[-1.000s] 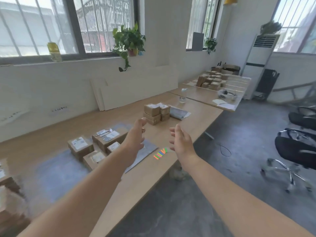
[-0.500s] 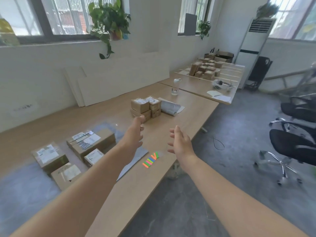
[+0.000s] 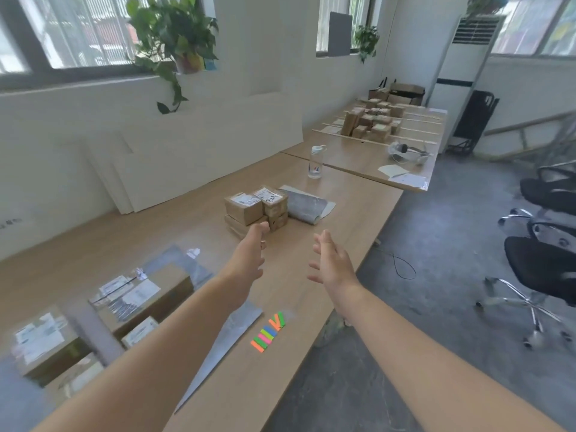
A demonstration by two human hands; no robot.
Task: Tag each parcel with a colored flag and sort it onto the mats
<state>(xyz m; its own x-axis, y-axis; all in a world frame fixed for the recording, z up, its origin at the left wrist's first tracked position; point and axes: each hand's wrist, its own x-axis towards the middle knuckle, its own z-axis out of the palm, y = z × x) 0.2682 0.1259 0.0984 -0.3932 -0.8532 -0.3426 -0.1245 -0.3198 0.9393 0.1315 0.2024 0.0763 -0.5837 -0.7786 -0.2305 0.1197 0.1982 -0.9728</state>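
A small stack of brown cardboard parcels (image 3: 253, 207) with white labels stands mid-table. My left hand (image 3: 249, 255) reaches toward it with straight fingers, its fingertips just short of the stack's near side. My right hand (image 3: 332, 265) hovers to the right with spread fingers and holds nothing. Several coloured flags (image 3: 268, 333) lie in a row near the table's front edge. On a grey mat (image 3: 230, 332) at the lower left sit several labelled parcels (image 3: 140, 297), blurred.
A folded grey mat (image 3: 307, 206) lies right of the stack, and a water bottle (image 3: 315, 162) stands behind it. The far table (image 3: 367, 157) carries more boxes and papers. Office chairs (image 3: 542, 269) stand on the floor at right. White boards lean on the wall.
The view has swung right and closer to the stack. Both hands have advanced toward the stacked parcels, and the parcels on the grey mat have slid to the lower left of the view.
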